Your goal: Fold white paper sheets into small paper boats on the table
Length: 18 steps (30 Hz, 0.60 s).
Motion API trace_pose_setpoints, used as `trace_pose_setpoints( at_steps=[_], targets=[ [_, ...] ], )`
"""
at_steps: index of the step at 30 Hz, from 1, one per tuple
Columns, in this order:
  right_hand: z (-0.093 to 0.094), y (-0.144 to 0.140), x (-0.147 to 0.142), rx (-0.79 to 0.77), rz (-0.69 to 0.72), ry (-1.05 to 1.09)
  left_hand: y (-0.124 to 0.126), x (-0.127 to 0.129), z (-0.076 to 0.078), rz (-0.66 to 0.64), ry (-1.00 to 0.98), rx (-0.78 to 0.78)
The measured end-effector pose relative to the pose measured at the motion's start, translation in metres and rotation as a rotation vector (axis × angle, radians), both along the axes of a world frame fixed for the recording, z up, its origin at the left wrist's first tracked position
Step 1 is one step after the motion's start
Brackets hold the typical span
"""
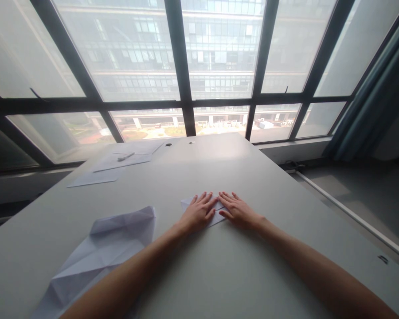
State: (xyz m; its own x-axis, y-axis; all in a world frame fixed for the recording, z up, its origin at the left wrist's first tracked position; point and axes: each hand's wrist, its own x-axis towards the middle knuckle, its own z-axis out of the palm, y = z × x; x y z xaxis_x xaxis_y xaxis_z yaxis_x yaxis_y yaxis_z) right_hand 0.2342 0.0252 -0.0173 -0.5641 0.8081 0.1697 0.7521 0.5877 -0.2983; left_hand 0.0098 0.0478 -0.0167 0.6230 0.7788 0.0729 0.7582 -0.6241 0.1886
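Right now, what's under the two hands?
A small folded white paper lies flat on the grey table. The left hand and right hand press on it, palms down. Only its left corner and near edge show; the rest, including any creases, is covered.

No text, label, brand, number or sign can be read: the small folded white paper sheet (199, 207) under the left hand (199, 213) and right hand (237, 210) is blank
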Motion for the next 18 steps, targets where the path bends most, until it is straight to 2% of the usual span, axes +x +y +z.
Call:
trace_pose_setpoints(
  at_steps=[5,18],
  targets=[
    [0.0014,-0.0004,0.0009,-0.020,0.045,0.008,-0.0008,0.0004,0.0012,0.001,-0.010,-0.004],
    [0.0002,0.0014,0.0019,-0.032,0.057,-0.027,0.0015,0.0007,-0.0046,0.017,0.008,0.011]
  ],
)
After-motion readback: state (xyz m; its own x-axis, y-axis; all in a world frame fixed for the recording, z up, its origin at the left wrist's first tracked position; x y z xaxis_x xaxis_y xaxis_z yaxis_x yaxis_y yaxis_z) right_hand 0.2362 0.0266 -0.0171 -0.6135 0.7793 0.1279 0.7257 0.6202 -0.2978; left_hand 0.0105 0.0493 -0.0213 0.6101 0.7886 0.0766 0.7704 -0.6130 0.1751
